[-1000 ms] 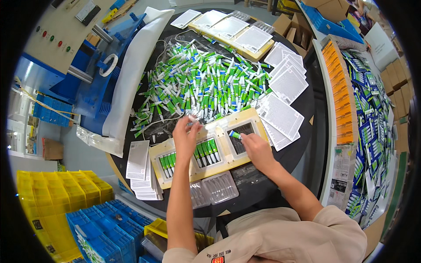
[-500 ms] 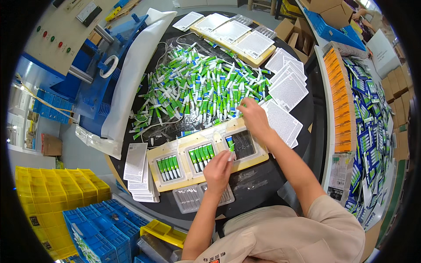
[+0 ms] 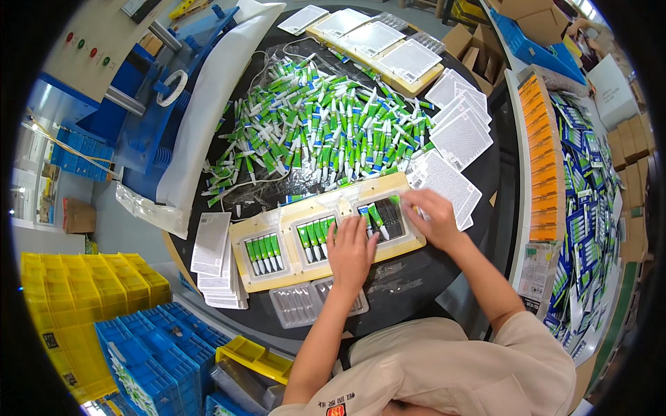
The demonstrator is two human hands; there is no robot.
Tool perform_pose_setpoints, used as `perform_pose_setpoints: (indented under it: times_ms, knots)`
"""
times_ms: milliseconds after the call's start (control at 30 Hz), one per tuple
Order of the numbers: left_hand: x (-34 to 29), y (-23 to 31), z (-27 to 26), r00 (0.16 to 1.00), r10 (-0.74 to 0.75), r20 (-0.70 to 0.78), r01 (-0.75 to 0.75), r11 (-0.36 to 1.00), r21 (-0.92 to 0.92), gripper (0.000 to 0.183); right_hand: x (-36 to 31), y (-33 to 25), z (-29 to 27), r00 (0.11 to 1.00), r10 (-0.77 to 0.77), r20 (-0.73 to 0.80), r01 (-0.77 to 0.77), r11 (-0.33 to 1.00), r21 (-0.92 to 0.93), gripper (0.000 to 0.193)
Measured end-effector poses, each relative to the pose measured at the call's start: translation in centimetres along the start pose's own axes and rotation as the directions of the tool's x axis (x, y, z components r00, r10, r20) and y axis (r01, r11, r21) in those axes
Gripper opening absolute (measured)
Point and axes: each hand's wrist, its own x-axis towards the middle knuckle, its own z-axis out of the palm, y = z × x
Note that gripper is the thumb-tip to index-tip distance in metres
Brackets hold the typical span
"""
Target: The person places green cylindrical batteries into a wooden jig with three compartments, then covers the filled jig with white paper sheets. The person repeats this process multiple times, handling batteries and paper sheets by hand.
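Observation:
A long cream frame (image 3: 286,238) with three windows lies before me, clear blister trays set in it. Small green-and-white tubes (image 3: 263,255) stand in rows in the left and middle windows. In the right window are two tubes (image 3: 373,219) at its left side. My left hand (image 3: 352,255) rests over the frame between the middle and right windows, fingers spread, thumb by the tubes' white caps. My right hand (image 3: 433,218) is at the right window's right edge, fingers bent round a small tube (image 3: 395,200) whose green end shows at the fingertips.
A big heap of loose tubes (image 3: 333,132) covers the round black table beyond the frame. Printed white cards (image 3: 461,132) are stacked at right and left. A second frame (image 3: 374,52) lies far back. Empty blister trays (image 3: 298,308) lie in front. Crates (image 3: 146,347) stand at lower left.
My right hand has come back from the heap to the right window. The left hand has spread its fingers, and a second tube now lies in that window.

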Motion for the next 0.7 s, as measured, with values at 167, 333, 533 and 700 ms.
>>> perform_pose_setpoints:
  times_ms: [167, 333, 533, 700]
  knots:
    - [0.9, -0.1, 1.1, 0.963, -0.267, 0.046, 0.270, 0.961, -0.067, 0.045, -4.3, -1.9, 1.9, 0.995, 0.086, -0.056, -0.085, 0.996, 0.007, 0.023]
    - [1.1, -0.1, 1.0, 0.925, -0.362, 0.116, 0.377, 0.914, -0.151, 0.038, -4.8, -1.8, 2.7, 0.998, -0.041, -0.039, 0.035, 0.989, -0.146, 0.027]
    - [0.5, -0.1, 0.3, 0.929, -0.362, 0.079, 0.371, 0.897, -0.239, 0.037, -4.8, -1.8, 2.8, 0.992, -0.118, 0.037, 0.124, 0.970, -0.209, 0.030]
    - [0.0, 1.1, 0.6, 0.993, 0.022, 0.119, -0.003, 0.988, -0.155, 0.043, -4.8, -1.9, 3.7, 0.990, 0.066, -0.124, -0.091, 0.972, -0.215, 0.023]
